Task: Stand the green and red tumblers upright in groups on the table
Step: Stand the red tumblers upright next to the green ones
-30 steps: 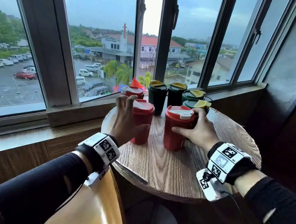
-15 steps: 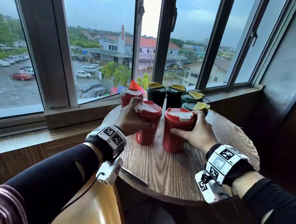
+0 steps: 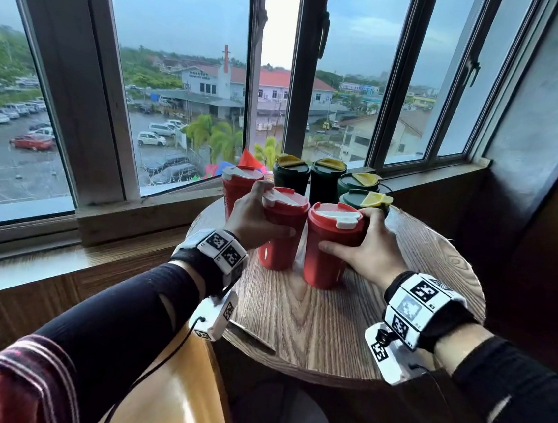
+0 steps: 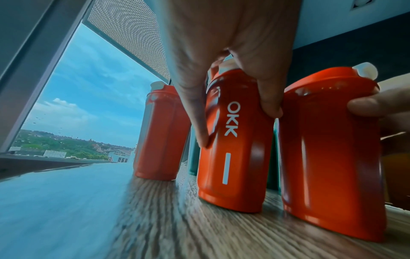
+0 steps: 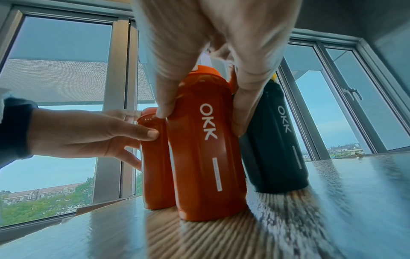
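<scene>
Gripping one red tumbler [image 3: 282,229] with the left hand [image 3: 252,219], another red tumbler [image 3: 331,244] with the right hand [image 3: 366,248]; far-side fingertips hidden behind both tumblers.

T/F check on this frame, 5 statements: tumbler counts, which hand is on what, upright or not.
1. Three red tumblers stand on the table. True.
2. The left hand grips a green tumbler. False: it grips the middle red tumbler.
3. The right hand grips the nearest red tumbler. True.
4. One green tumbler lies on its side. False: all four green tumblers stand upright.
5. The far red tumbler is held. False: no hand grips it.
</scene>
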